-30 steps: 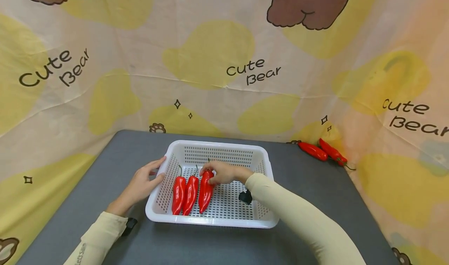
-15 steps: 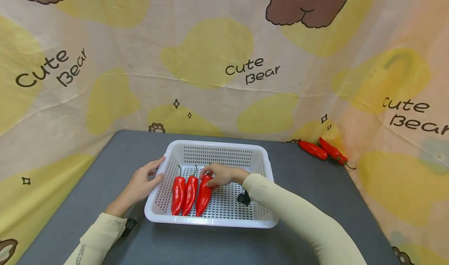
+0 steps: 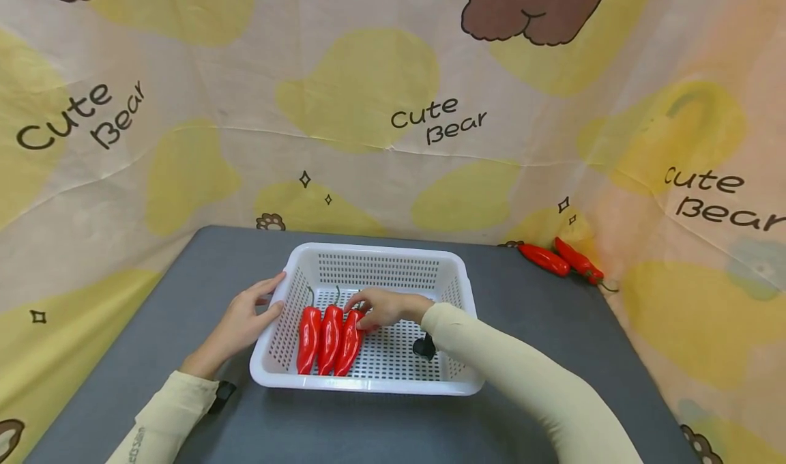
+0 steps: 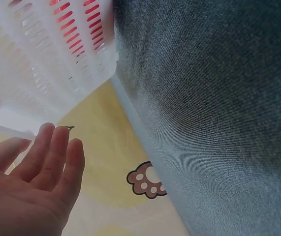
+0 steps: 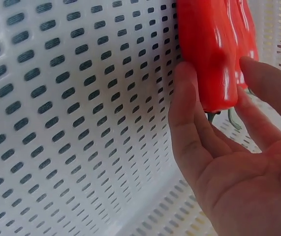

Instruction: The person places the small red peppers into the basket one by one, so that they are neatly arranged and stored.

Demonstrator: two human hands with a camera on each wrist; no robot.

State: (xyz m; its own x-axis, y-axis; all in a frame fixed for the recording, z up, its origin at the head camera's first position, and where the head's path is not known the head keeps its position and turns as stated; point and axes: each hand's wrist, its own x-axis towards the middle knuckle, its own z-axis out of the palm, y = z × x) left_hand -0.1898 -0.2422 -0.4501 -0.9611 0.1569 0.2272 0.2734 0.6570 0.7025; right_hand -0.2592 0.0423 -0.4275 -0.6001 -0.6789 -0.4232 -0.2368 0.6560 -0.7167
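Note:
A white plastic basket [image 3: 417,387] with slotted walls holds several red peppers in its left part. Two of them, a left pepper [image 3: 309,341] and a middle pepper [image 3: 330,341], lie side by side with green stems pointing away. My right hand [image 3: 385,308] reaches inside and holds the stem end of a third red pepper [image 3: 348,344] beside them. In the right wrist view, the fingers and thumb stand on either side of that pepper [image 5: 209,54]. My left hand [image 3: 241,317] touches the basket's left rim, its fingers [image 4: 56,147] extended and slightly bent.
Two more red peppers [image 3: 543,259] lie at the grey table's [image 3: 510,286] far right corner, near the cloth. A patterned cloth [image 3: 344,89] hangs behind and along both sides. Bare basket floor [image 3: 405,355] shows under the right forearm.
My right hand has moved slightly left, bringing the third pepper next to the middle one and tilting its lower end leftward. The left hand stays at the rim. The head view has shifted a little.

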